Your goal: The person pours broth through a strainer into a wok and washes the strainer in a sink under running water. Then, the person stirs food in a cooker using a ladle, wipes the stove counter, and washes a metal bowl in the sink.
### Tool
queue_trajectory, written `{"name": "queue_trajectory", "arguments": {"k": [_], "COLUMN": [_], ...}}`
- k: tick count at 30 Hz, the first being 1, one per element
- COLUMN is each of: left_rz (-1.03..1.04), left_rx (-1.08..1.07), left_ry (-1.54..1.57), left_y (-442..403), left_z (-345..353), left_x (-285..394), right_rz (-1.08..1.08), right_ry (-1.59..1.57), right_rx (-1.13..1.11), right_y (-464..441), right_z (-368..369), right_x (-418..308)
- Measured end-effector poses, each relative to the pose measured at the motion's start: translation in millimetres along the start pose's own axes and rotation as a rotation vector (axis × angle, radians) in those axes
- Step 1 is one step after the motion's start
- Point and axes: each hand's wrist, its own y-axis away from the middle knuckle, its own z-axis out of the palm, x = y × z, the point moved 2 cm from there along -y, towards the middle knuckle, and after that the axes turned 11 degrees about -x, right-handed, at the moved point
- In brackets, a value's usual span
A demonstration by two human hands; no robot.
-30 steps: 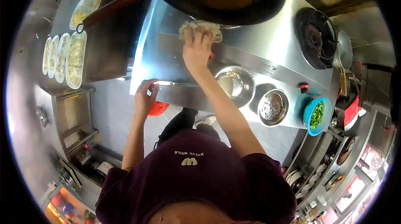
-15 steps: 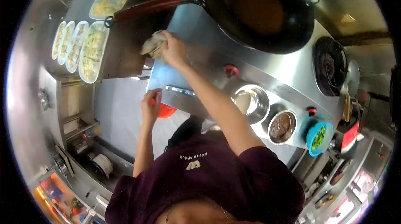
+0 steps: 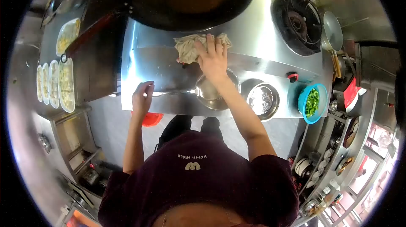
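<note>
At the far left, four narrow oval dishes (image 3: 67, 85) of pale food are set side by side, and a broader dish (image 3: 67, 36) is placed beyond them. Next, the red-brown handle (image 3: 93, 32) of the wok is seen extending toward these dishes. The left hand (image 3: 143, 96) is held at the near left edge of the steel stove top (image 3: 253, 36), half curled, with thumb and fingers a little apart; whether the tip of the pot handle just beside it is touched cannot be told. A red object (image 3: 152, 119) is partly visible below the edge. Toward the middle, the dark wok (image 3: 190, 5), with brownish contents, is seen at the far side. In front of it the crumpled beige cloth (image 3: 187, 49) is spread on the stove top, covered at its right part by the right hand (image 3: 213, 60), whose fingers are laid wide over it, palm down. The handled pot (image 3: 207, 96) is placed nearer the body, its right side crossed by the right forearm. Farther right, a round metal bowl (image 3: 262, 100) with shiny contents is shown, then a red knob (image 3: 292, 77), with a black burner (image 3: 297, 24) behind. At the right corner, chopped greens (image 3: 312, 102) are contained in a blue bowl (image 3: 313, 119); a ladle (image 3: 333, 30) is seen beyond.
</note>
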Motion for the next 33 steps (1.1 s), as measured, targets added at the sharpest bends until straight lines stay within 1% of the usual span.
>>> {"name": "queue_trajectory", "arguments": {"k": [1, 3, 4, 7, 11, 13, 14, 15, 17, 19, 22, 23, 24, 25, 26, 27, 28, 29, 30, 31, 32, 33], "left_rz": [0.021, -0.023, 0.028, -0.005, -0.057, -0.079, -0.088, -0.150, -0.270, -0.204, -0.231, -0.249, -0.273, -0.254, -0.234, -0.203, -0.169, -0.120, -0.072, -0.027, -0.038, 0.068], "left_rx": [-0.003, -0.055, -0.019, -0.032, -0.033, -0.031, -0.034, -0.048, -0.078, -0.110, -0.140, -0.155, -0.181, -0.184, -0.187, -0.178, -0.194, -0.191, -0.188, -0.188, -0.196, -0.152], "left_ry": [0.003, -0.013, 0.004, -0.044, -0.061, -0.073, -0.078, -0.087, -0.113, -0.121, -0.103, -0.101, -0.141, -0.138, -0.131, -0.121, -0.110, -0.105, -0.104, -0.104, -0.094, -0.101], "left_y": [-1, 2, 3, 14, 24, 25, 26, 28, 37, 44, 39, 40, 40, 40, 39, 34, 32, 29, 25, 23, 20, 16], "left_z": [7, 15, 19, 26, 26, 24, 24, 24, 25, 26, 30, 30, 31, 32, 33, 36, 40, 42, 43, 44, 46, 47], "left_x": [7, 17, 21, 16, 6, 2, -1, -5, -13, -25, -29, -28, -28, -26, -22, -17, -17, -13, -8, -1, 6, 19], "right_rz": [-0.010, 0.066, 0.095, 0.106, 0.151, 0.192, 0.224, 0.258, 0.240, 0.163, 0.364, 0.344, 0.378, 0.412, 0.360, 0.368, 0.349, 0.336, 0.256, 0.240, 0.208, 0.134], "right_ry": [0.052, 0.055, 0.059, 0.051, 0.256, 0.367, 0.392, 0.415, 0.547, 0.626, 0.427, 0.353, 0.313, 0.273, 0.386, 0.450, 0.375, 0.392, 0.306, 0.268, 0.217, 0.258], "right_rx": [0.017, -0.006, -0.020, -0.073, 0.017, 0.019, -0.059, -0.138, -0.017, 0.190, 0.110, 0.171, 0.084, -0.007, -0.146, -0.206, -0.150, -0.208, -0.150, -0.221, -0.239, -0.131], "right_y": [2, 8, 8, -5, -46, -78, -98, -119, -164, -207, -239, -251, -247, -241, -234, -225, -204, -183, -155, -129, -105, -84], "right_z": [6, -9, -16, -31, -2, 4, 4, 8, 26, 45, -7, 23, 14, 3, 17, 27, 20, 11, 8, -9, -20, -24], "right_x": [9, 37, 54, 86, 125, 153, 170, 188, 231, 276, 255, 287, 280, 271, 284, 286, 265, 243, 225, 200, 184, 175]}}
